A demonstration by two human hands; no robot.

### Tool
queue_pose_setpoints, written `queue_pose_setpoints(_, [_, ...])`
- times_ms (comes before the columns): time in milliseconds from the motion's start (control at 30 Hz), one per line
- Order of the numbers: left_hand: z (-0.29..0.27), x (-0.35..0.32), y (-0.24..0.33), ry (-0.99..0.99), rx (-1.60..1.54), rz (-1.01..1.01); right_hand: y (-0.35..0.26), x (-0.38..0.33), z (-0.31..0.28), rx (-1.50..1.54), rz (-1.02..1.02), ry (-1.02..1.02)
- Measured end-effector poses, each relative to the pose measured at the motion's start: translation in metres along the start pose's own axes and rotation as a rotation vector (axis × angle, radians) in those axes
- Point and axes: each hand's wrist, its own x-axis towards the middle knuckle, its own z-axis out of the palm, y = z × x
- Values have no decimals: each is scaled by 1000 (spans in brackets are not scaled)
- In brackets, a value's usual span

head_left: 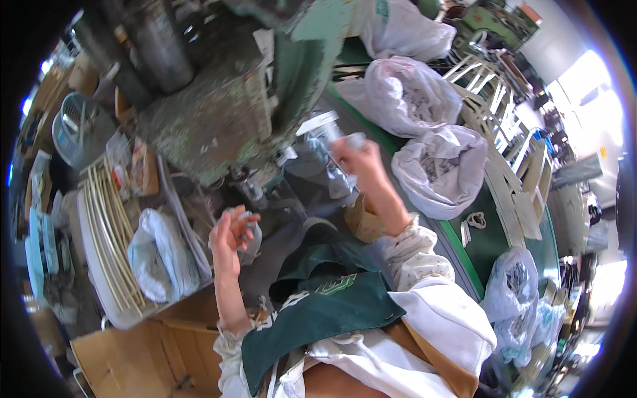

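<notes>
The right hand (355, 159) is raised in front of the machine (219, 113), its fingertips pinched on one small pale piece (356, 140) just beside a clear plastic jar (320, 132) standing at the machine's front. The left hand (231, 232) is lower and nearer the body, fingers curled loosely around a few small metal pieces (249, 229); how many cannot be told. Three white bags (405, 96) of small parts lie open along the green bench (494, 245) to the right, and a fourth bag (159, 255) rests on the tray (99, 265) to the left. A green apron (318, 298) covers the lap.
</notes>
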Motion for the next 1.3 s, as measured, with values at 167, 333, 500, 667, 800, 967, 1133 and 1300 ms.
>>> queue_pose_setpoints(167, [32,14,-25,-90,-8,-119,9,77,-171,-763,-232,491])
queue_pose_setpoints(333, [62,24,-30,-37,-27,-109,7,2,-9,-178,33,-370])
queue_pose_setpoints(500, [66,33,-25,171,-192,59,30,-26,87,-109,33,-530])
queue_pose_setpoints(667, [61,36,-16,350,-195,131,32,-15,111,-7,159,-538])
queue_pose_setpoints(800, [58,43,-16,374,-202,110,36,-8,117,-52,267,-431])
queue_pose_setpoints(967, [50,56,-23,379,-142,62,46,-8,119,5,308,-456])
queue_pose_setpoints(1133, [15,25,-36,422,163,139,96,25,81,-56,482,-537])
queue_pose_setpoints(1300, [-231,-5,-27,1052,1168,255,157,91,53,-940,-224,-539])
